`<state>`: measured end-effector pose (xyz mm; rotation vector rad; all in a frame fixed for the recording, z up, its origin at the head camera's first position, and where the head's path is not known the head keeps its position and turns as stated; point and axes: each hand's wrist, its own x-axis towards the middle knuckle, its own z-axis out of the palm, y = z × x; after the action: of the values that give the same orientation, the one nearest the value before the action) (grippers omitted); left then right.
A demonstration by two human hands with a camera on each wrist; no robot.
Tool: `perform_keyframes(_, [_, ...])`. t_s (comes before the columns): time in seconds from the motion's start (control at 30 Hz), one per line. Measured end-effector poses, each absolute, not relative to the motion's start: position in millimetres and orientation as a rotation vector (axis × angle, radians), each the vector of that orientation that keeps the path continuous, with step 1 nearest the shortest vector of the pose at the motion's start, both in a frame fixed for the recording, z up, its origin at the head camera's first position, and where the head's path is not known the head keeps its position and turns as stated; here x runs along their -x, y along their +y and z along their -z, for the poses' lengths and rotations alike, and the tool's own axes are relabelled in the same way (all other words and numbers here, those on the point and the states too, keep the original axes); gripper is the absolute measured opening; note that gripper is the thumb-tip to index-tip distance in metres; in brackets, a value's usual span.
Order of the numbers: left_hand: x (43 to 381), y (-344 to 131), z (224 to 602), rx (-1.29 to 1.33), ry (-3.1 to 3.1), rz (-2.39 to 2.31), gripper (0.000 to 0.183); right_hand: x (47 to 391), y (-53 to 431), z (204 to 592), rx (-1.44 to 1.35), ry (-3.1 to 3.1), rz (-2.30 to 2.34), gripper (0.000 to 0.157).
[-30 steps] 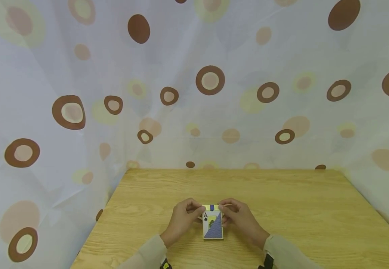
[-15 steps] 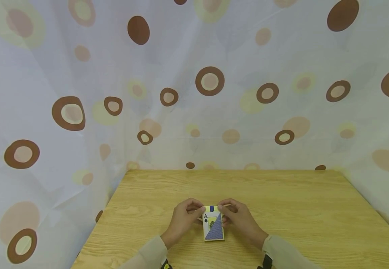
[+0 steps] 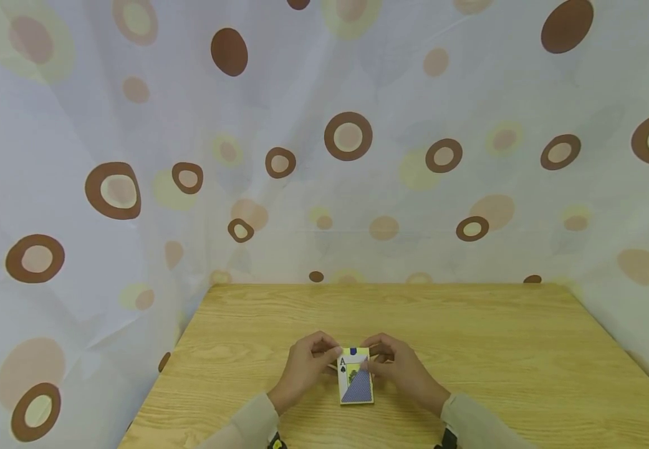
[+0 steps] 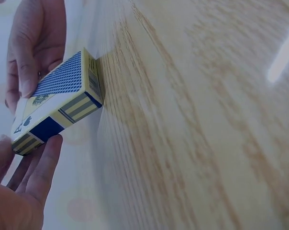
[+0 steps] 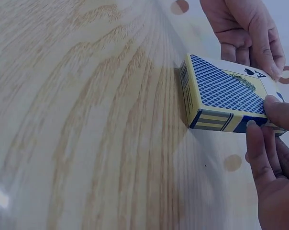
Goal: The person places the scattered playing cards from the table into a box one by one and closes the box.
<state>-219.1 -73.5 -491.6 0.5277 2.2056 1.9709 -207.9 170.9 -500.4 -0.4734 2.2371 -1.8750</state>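
Observation:
Between my two hands stands a playing card box (image 3: 358, 390), tilted, its front showing an ace of spades and a blue checked triangle. My left hand (image 3: 304, 368) pinches the box's upper left corner, thumb in front and fingers behind. On the other side my right hand (image 3: 405, 371) grips the box, its thumb pressed on the front face and fingertips at the side edge. In the right wrist view the box's striped yellow side (image 5: 211, 120) faces the camera. The lower end of the box (image 4: 58, 81) is right at the tabletop in the left wrist view.
A wood-grain table (image 3: 470, 324) extends around the hands. Behind it and along both sides hangs a white sheet (image 3: 302, 81) printed with brown and yellow circles. Straps with dark devices (image 3: 277, 441) sit at the wrists.
My right thumb has slid down from the box's top corner onto its front face. The box sits slightly lower in the head view; my left hand keeps its hold.

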Motion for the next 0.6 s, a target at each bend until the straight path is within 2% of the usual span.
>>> perform_keyframes(0.2, [220.3,-72.6,491.6,-0.556,2.245,-1.892,0.011,206.2,168.9,501.3,0.461,2.326,1.823,0.034])
perform_keyframes(0.3, [220.5,-72.0,492.8,-0.549,2.251,-1.878,0.01,204.9,170.1,501.2,0.469,2.389,1.744,0.039])
perform_keyframes(0.37, [220.2,-72.3,493.8,-0.533,2.227,-1.897,0.011,203.2,172.7,499.6,0.519,2.42,1.661,0.049])
perform_keyframes(0.53, [220.9,-75.3,494.2,-0.453,2.143,-1.956,0.013,197.8,180.4,491.9,0.782,2.483,1.418,0.088])
perform_keyframes(0.6, [222.0,-76.2,493.9,-0.428,2.118,-1.972,0.014,197.2,182.5,489.5,0.887,2.52,1.322,0.098])
